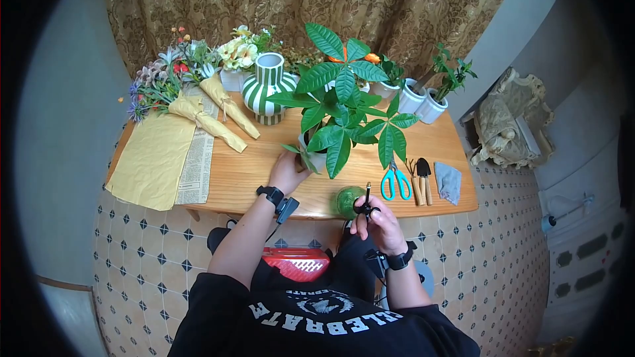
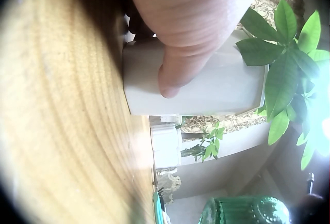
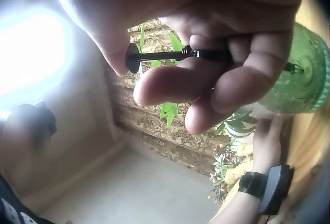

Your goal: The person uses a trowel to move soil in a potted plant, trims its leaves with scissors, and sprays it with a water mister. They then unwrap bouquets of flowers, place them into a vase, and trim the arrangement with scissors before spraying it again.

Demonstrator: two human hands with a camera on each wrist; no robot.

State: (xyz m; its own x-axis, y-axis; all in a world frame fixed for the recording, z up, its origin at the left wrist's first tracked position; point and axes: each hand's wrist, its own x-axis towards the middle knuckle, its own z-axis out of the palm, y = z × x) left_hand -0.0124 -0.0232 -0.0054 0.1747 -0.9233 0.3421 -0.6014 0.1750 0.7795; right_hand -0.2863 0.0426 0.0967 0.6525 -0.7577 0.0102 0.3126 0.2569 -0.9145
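Note:
My left hand (image 1: 289,173) holds the side of a white pot (image 2: 221,87) on the wooden table. Its thumb lies flat along one face of the pot, while most of the fingers are hidden behind it. A leafy green plant (image 1: 345,86) grows from this pot and covers much of it in the head view. Just right of the pot, my right hand (image 1: 385,230) grips the black pump sprayer top of a green glass spray bottle (image 1: 346,203). In the right wrist view, the thumb sits at the round black plunger (image 3: 133,58) and the fingers wrap below it.
Teal scissors (image 1: 395,182), small garden tools (image 1: 424,182) and a grey cloth (image 1: 448,182) lie at right. A striped vase (image 1: 269,89) and white potted plants (image 1: 433,106) stand behind. Wrapped bouquets (image 1: 208,119) and brown paper (image 1: 151,162) are at left.

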